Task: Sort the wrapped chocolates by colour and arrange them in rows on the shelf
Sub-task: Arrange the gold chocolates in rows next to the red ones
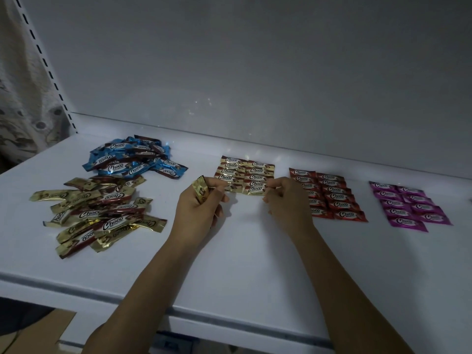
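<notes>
The shelf (255, 264) has chocolates in groups. On the far left is a messy blue pile (132, 162), and nearer on the left is a messy gold pile (102, 213). In the middle are the gold rows (251, 172). To their right are the red rows (334, 198), and at the far right the purple rows (408, 205).

The left hand (201, 208) has its fingers curled round one gold chocolate (200, 190), right beside the near left corner of the gold rows. The right hand (286, 200) pinches the right end of the nearest chocolate in those rows, with its fingers bent.

I think the person is lining up the near edge of the gold rows. The wrappers look shiny and slippery. A small push from either hand could make the neat ones slide crooked. The right wrist is just beside the red rows and could bump them. The chocolate in the left hand could slip out and land on top of the rows.
</notes>
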The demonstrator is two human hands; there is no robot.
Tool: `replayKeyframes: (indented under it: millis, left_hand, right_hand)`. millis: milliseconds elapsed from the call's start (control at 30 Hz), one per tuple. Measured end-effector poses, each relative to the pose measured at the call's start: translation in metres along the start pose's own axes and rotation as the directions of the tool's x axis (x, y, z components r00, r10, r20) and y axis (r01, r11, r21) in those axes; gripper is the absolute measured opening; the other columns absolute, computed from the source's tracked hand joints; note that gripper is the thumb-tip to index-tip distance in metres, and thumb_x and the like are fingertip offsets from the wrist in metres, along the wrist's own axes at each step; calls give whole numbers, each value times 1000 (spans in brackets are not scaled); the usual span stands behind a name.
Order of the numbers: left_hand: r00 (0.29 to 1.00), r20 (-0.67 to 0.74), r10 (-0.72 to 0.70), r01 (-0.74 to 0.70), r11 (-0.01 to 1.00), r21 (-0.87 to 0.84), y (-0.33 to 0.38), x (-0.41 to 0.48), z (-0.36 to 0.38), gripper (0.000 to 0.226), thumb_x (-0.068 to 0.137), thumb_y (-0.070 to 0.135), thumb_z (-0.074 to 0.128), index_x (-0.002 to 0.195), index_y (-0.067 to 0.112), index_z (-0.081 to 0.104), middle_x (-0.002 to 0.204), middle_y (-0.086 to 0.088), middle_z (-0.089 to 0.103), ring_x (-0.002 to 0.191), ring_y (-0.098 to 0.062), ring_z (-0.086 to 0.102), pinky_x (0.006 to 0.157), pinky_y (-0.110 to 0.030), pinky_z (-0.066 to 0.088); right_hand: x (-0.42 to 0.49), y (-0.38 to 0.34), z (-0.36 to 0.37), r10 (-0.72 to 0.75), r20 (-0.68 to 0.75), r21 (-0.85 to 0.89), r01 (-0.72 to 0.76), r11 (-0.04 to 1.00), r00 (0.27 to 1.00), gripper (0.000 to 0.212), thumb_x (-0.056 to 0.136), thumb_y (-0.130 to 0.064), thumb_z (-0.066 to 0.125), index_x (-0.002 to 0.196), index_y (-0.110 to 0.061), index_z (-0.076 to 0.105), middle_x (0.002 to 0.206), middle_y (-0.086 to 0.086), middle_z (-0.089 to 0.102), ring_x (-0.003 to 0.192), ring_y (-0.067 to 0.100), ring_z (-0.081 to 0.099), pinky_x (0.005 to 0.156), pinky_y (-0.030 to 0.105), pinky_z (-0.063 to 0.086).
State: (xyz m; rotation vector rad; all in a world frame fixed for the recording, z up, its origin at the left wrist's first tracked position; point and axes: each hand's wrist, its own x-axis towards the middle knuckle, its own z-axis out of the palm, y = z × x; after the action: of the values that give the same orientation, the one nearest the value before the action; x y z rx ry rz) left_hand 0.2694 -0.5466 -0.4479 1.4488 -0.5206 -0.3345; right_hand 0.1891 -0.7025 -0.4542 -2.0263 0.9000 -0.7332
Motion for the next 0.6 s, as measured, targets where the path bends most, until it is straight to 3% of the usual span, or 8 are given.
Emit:
replayKeyframes:
  millis: [100, 233, 367, 467, 600]
  left_hand:
    - [1000, -1, 4, -4, 1000, 25, 0, 0, 0, 15, 98, 17, 54, 89, 24, 65, 67, 10, 65, 56, -9, 52, 47, -16, 41]
    - [1000, 0, 3, -3, 999, 33, -1, 0, -1, 16, 98, 19, 54, 88, 26, 64, 68, 9, 65, 55, -9, 52, 47, -17, 41]
    - [1000, -11, -5, 5, 1000, 9, 0, -1, 0, 12, 97, 21, 56, 89, 24, 65, 71, 7, 65, 56, -7, 53, 48, -16, 42]
    - [1000, -19, -16, 16, 1000, -2, 2, -2, 1, 12, 97, 26, 55, 89, 25, 63, 74, 5, 65, 60, -7, 54, 49, -14, 43]
    - [996, -33, -86, 83, 994, -76, 4, -3, 2, 28, 101, 31, 44, 88, 18, 65, 70, 0, 63, 55, -8, 53, 45, -15, 41]
  right_hand:
    - [-1, 1, -1, -103, -11, -237, 97, 967, 995, 18, 91, -12, 56, 105, -13, 66, 86, -1, 62, 75, 15, 56, 62, 22, 35]
    - [-5, 3, -2, -156, -32, -364, 134, 922, 987, 21, 92, -17, 55, 111, -16, 61, 95, 8, 60, 76, 16, 51, 63, 25, 34]
    - [-14, -3, -3, -321, -5, -535, 269, 801, 947, 11, 91, -19, 53, 97, -21, 62, 92, -4, 57, 80, 12, 48, 56, 25, 29]
    - [-17, -3, 1, -366, 58, -610, 323, 723, 929, 13, 89, -20, 54, 86, -20, 66, 86, -5, 61, 82, 17, 52, 64, 27, 33]
    - [-15, -1, 2, -347, 70, -627, 312, 714, 935, 15, 88, -19, 52, 86, -19, 66, 85, -3, 64, 82, 18, 53, 70, 31, 38]
